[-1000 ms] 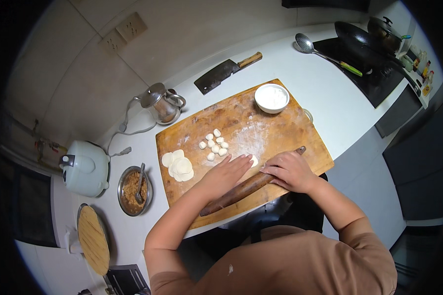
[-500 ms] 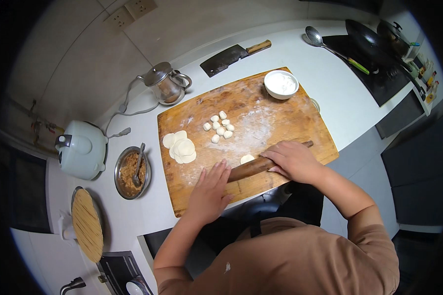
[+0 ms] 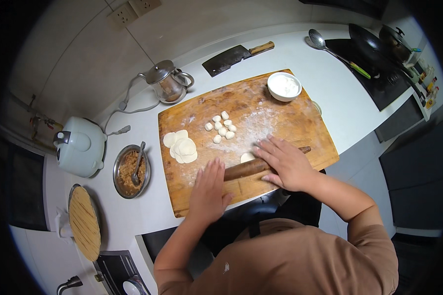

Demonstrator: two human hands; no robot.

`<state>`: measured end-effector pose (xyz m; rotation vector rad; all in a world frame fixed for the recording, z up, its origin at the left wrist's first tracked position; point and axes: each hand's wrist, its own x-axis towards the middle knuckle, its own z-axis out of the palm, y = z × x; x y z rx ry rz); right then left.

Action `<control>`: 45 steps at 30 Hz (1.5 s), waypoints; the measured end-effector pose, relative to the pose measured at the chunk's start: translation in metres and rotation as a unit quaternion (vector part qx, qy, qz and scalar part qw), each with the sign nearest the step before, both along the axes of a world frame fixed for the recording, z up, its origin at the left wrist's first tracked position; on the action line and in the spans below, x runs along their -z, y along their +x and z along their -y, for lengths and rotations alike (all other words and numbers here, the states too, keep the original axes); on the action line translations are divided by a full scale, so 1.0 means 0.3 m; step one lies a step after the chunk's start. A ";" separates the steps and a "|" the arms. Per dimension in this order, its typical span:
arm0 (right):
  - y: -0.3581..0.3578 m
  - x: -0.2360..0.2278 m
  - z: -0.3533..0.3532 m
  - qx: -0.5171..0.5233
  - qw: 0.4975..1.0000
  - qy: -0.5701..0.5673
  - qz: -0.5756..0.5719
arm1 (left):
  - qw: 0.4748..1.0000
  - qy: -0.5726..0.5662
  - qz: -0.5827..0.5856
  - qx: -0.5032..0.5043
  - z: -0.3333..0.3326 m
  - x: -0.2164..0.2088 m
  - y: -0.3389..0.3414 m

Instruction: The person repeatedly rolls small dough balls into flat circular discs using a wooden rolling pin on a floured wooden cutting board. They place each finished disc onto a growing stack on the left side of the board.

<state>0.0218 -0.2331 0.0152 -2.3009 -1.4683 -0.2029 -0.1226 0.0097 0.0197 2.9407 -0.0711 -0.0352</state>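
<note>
Head camera view: my left hand [image 3: 208, 191] lies flat over the left part of a dark wooden rolling pin [image 3: 243, 170], my right hand [image 3: 286, 164] across its right part, fingers stretched out rather than clenched. The pin slants across the near side of a floured wooden board [image 3: 314, 129]; a dough round [image 3: 246, 157] shows at its far edge. Beyond sit small dough lumps [image 3: 222, 132]; leftward, overlapping dough discs [image 3: 186, 147]; far right, a white bowl [image 3: 284, 98] of white powder.

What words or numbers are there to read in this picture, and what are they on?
None that I can read.
Little bottles at the far right: any labels are too small and blurred to read.
Rolling pin, wooden board and white bowl: no writing shows.
</note>
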 end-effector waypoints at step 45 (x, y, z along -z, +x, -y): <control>-0.054 0.040 0.039 -0.057 0.996 0.058 -0.020 | 0.996 -0.070 0.055 0.021 -0.027 -0.040 -0.065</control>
